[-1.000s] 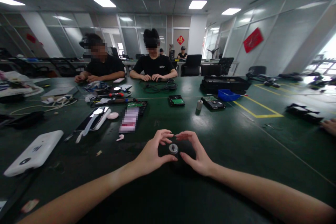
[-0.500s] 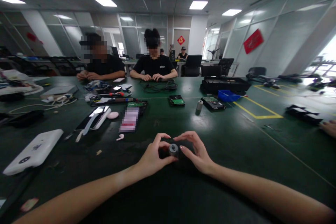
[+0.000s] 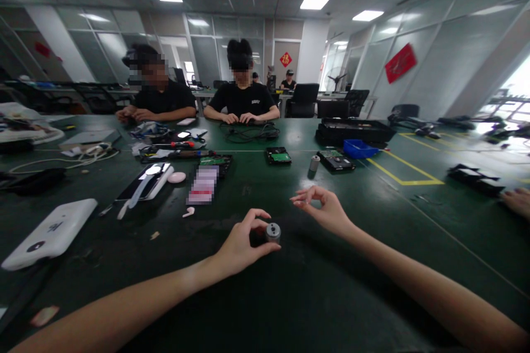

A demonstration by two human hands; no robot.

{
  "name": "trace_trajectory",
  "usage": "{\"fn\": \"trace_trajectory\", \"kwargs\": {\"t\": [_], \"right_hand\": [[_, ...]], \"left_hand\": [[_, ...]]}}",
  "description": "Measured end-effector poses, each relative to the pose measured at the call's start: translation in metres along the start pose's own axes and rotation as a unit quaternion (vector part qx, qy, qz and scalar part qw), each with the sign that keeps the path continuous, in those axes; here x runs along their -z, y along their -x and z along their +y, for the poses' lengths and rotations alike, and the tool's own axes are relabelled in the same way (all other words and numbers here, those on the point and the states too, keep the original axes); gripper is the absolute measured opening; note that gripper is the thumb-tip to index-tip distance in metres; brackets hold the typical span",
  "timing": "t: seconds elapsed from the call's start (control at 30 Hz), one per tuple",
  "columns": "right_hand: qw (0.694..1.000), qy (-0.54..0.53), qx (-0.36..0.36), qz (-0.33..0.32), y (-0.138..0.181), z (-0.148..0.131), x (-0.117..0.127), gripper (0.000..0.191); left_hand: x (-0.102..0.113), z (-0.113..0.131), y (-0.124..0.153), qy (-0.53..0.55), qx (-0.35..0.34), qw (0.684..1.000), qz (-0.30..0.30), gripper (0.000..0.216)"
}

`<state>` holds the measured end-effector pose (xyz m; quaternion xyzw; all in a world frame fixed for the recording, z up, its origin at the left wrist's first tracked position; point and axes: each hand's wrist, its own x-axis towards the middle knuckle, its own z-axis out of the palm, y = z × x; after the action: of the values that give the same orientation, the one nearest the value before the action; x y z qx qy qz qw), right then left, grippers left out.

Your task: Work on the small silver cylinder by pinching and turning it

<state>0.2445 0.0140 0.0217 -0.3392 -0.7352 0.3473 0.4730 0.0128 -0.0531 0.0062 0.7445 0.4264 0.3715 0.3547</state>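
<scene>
pinching the small metal cylinder (image 3: 273, 231) by its sides between my left hand's (image 3: 242, 245) thumb and forefinger, low over the near bench (image 3: 290, 303), i judge it light, stiff and slick, while my right hand (image 3: 329, 210) hovers just right of it, half curled, and i cannot tell if it holds anything.

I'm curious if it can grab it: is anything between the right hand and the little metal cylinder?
Nothing visible. The right hand hovers just beyond the little metal cylinder, which the left hand pinches; only dark green table shows between them.
</scene>
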Motion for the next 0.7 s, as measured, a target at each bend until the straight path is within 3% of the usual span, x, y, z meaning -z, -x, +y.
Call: {"fn": "trace_trajectory", "kwargs": {"t": [0.17, 0.27, 0.43, 0.6, 0.7], "right_hand": [[0.99, 0.097, -0.078, -0.07, -0.004, 0.042, 0.043, 0.034], [0.983, 0.132, -0.084, -0.093, -0.002, 0.055, 0.046, 0.035], [0.984, 0.148, -0.062, -0.072, 0.0, 0.066, 0.046, 0.037], [0.995, 0.087, -0.049, 0.021, -0.002, 0.044, 0.031, 0.043], [1.0, 0.003, -0.005, 0.012, 0.001, 0.011, 0.005, 0.042]], "left_hand": [[0.002, 0.0, 0.001, -0.004, -0.014, 1.0, -0.009, 0.048], [0.002, -0.001, 0.001, -0.001, -0.018, 1.0, -0.009, 0.047], [0.002, -0.001, 0.001, 0.003, -0.015, 1.0, -0.007, 0.048], [0.002, 0.0, 0.0, 0.029, -0.001, 0.999, -0.028, 0.041], [0.001, 0.0, -0.001, 0.041, 0.004, 0.999, -0.033, 0.039]]}}
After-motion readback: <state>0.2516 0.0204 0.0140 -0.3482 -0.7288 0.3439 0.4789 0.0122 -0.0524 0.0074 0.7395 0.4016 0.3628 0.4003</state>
